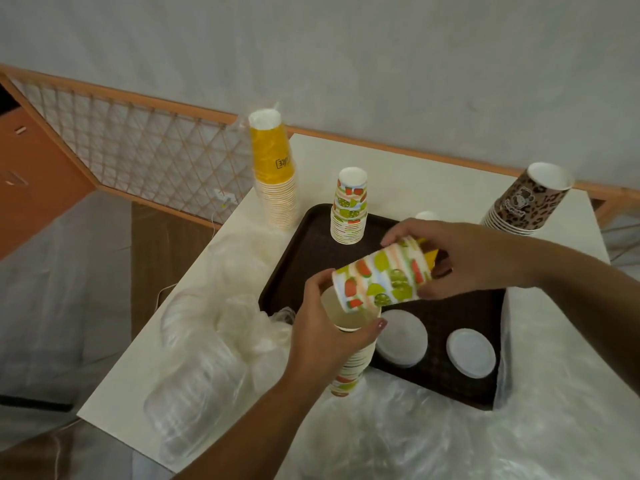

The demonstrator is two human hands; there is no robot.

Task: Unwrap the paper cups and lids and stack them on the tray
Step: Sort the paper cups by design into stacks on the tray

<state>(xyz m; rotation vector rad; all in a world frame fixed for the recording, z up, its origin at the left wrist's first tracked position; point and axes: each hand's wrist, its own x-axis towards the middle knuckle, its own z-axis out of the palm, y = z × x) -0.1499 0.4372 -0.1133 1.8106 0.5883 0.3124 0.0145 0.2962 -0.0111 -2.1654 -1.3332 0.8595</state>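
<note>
Left hand (320,336) curled round the rim of a fruit-print cup stack (349,370) at the brown tray's (304,258) seven o'clock edge. Right hand (465,259) gripping a tilted fruit-print cup (382,280), fingers wrapped round its base, mouth toward the stack. White lids (401,337) on the tray at five o'clock.

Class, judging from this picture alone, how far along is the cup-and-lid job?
Done: one fruit-print stack and two lid stacks stand on the tray. In hand: left hand grips another fruit-print stack, right hand holds a cup. Left: yellow cups and leopard cups stand off-tray.
</note>
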